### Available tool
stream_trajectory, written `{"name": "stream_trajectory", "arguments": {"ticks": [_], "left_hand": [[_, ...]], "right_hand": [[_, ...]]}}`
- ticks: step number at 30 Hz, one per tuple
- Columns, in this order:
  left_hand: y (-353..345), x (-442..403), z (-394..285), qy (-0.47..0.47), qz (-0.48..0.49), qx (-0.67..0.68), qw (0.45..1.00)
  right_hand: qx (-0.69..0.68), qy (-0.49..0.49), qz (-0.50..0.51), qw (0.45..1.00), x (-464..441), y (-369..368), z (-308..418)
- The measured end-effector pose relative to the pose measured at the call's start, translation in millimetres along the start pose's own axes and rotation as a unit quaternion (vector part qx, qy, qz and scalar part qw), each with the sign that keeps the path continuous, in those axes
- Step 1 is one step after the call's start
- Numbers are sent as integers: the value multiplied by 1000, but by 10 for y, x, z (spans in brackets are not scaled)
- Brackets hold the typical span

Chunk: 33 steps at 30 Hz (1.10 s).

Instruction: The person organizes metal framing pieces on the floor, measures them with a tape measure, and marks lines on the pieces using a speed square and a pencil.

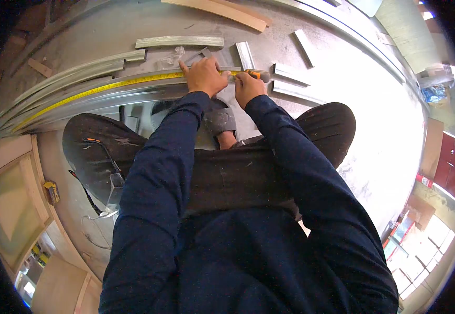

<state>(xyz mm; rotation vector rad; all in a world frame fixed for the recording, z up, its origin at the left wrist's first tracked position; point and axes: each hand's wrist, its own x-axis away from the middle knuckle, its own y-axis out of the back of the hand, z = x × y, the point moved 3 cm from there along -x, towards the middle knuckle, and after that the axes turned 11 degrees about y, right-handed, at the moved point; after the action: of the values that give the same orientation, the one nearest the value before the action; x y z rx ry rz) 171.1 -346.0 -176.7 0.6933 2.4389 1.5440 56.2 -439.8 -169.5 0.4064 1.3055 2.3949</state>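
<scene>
A yellow tape measure blade (120,82) runs from the far left along long silvery metal profiles (133,95). My left hand (205,77) is closed over the blade and the profile beneath, its thumb towards the right; its far fingertips are hidden. Just to the right, the curled fingers of my right hand (248,88) grip the orange and grey tape case (259,76) at the blade's right end, partly covered by the fingers. A short metal piece (244,55) lies just beyond my hands, and more short pieces (291,74) lie to their right.
Several long profiles (70,78) lie at the left. Another metal length (180,41) and a wooden strip (217,13) are farther off. By my left knee are safety glasses (115,189). A wooden frame (39,183) stands left, with a yellow-black object (52,192) on it.
</scene>
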Motion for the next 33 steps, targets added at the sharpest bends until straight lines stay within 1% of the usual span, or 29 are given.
{"name": "stream_trajectory", "arguments": {"ticks": [12,14,20,23,33], "left_hand": [[24,3,-22,-5,3,-4,1000],[23,0,-24,15,29,-11,999],[11,-4,-17,12,36,-14,999],[6,-7,-14,14,40,-15,999],[13,0,-19,15,36,-20,999]], "right_hand": [[4,6,-10,1000,-11,-31,-22],[4,10,-12,1000,-11,-41,-31],[-7,8,-21,1000,-10,-80,-80],[-5,-6,-9,1000,-7,-62,-58],[-19,-2,-5,1000,8,-20,-25]]}}
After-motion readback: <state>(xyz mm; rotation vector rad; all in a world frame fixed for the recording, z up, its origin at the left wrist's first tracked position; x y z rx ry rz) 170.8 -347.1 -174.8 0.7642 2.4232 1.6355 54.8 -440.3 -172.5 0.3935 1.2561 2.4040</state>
